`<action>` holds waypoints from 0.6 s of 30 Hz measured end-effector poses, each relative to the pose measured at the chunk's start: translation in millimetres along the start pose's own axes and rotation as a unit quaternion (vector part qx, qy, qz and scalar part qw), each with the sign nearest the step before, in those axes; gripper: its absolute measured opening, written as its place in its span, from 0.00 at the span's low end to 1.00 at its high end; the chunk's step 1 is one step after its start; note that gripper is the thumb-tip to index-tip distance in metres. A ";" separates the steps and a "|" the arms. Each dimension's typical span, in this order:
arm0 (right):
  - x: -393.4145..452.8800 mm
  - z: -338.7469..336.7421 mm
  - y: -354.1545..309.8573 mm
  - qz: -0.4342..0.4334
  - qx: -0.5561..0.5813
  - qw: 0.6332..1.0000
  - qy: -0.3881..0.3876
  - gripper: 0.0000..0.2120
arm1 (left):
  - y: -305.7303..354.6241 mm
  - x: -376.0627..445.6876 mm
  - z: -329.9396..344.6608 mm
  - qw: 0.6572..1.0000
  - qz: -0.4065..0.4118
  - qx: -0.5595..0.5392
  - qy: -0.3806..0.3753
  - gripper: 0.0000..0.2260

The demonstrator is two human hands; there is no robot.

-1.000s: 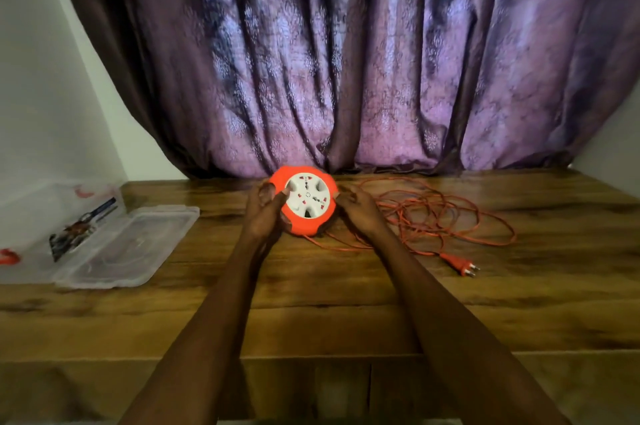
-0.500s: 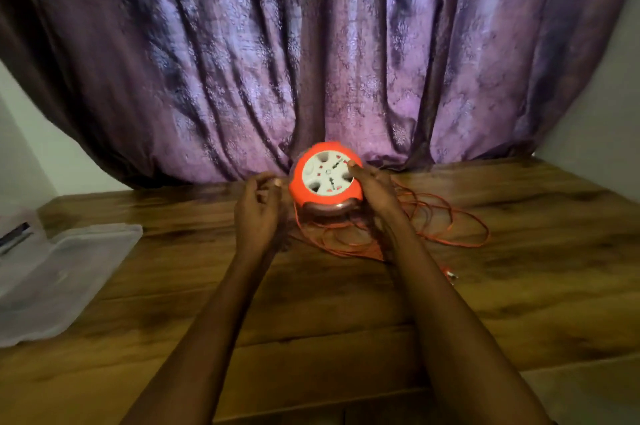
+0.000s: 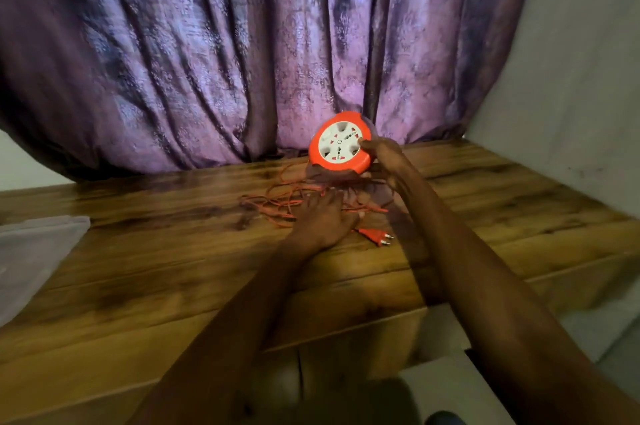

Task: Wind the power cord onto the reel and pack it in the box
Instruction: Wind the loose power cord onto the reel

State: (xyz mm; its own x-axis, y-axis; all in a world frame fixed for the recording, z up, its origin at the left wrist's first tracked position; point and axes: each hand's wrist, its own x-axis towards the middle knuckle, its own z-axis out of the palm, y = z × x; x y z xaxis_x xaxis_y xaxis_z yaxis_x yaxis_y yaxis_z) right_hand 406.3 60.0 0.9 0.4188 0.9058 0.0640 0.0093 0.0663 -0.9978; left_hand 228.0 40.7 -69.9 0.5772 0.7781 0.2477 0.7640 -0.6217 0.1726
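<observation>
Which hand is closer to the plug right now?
Left. The left hand lies flat on the loose cord, just beside the plug. The right hand is farther back, holding the reel up off the table.

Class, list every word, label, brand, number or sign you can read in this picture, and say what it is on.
No text can be read.
Reel: small red and dark marks on its white socket face, too blurred to read.
Plug, cord, box, curtain: no writing visible.
</observation>
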 end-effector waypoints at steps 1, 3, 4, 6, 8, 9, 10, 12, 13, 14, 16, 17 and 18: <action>0.1 -4.2 -2.5 -0.004 -0.006 1.000 0.007 0.06 | 6.7 7.8 4.5 0.997 -0.056 -0.010 -0.057 0.36; 0.3 -9.8 -4.6 -0.008 -0.016 1.000 0.020 0.09 | 13.1 20.9 13.1 0.988 -0.102 -0.014 -0.117 0.39; 0.0 -11.3 -3.4 -0.009 -0.018 1.000 0.023 0.11 | 12.7 24.4 15.7 0.986 -0.104 -0.015 -0.126 0.38; -1.0 -13.6 3.5 -0.003 -0.010 1.000 0.028 0.15 | 7.9 25.2 17.7 0.986 -0.099 -0.011 -0.136 0.37; -1.5 -11.9 13.5 0.010 -0.001 0.999 0.030 0.17 | -3.6 21.9 15.9 0.986 -0.092 0.014 -0.142 0.36; -2.1 -9.5 17.4 0.012 0.009 0.999 0.030 0.17 | -10.4 19.8 13.4 0.985 -0.091 0.026 -0.142 0.35; -3.5 -4.8 20.2 0.011 0.025 0.999 0.031 0.15 | -18.7 17.3 10.2 0.985 -0.091 0.034 -0.139 0.33; -6.5 6.2 24.2 0.009 0.062 0.997 0.036 0.11 | -37.9 12.0 3.5 0.986 -0.095 0.036 -0.132 0.31; -7.4 12.5 25.8 0.011 0.079 0.996 0.035 0.11 | -48.8 8.5 -0.2 0.986 -0.097 0.035 -0.130 0.30; -8.8 18.5 27.6 0.017 0.098 0.995 0.028 0.11 | -59.4 4.8 -3.1 0.986 -0.101 0.036 -0.129 0.30; -11.3 34.6 29.7 0.033 0.124 0.992 -0.001 0.15 | -83.9 -5.0 -9.8 0.985 -0.116 0.046 -0.120 0.29; -11.8 41.9 31.0 0.035 0.126 0.991 -0.010 0.17 | -95.7 -10.2 -12.1 0.984 -0.127 0.051 -0.114 0.29; -11.7 52.8 31.8 0.033 0.126 0.991 -0.020 0.18 | -109.3 -16.4 -15.0 0.983 -0.141 0.055 -0.105 0.29</action>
State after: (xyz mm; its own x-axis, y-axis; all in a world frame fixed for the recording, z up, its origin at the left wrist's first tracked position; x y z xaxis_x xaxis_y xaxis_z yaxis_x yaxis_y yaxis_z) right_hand 353.8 73.7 -30.5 0.3745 0.9272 0.0036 -0.2470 0.1035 -0.9635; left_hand 130.7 94.5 -78.5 0.3764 0.9264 0.0001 0.9218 -0.3745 0.1000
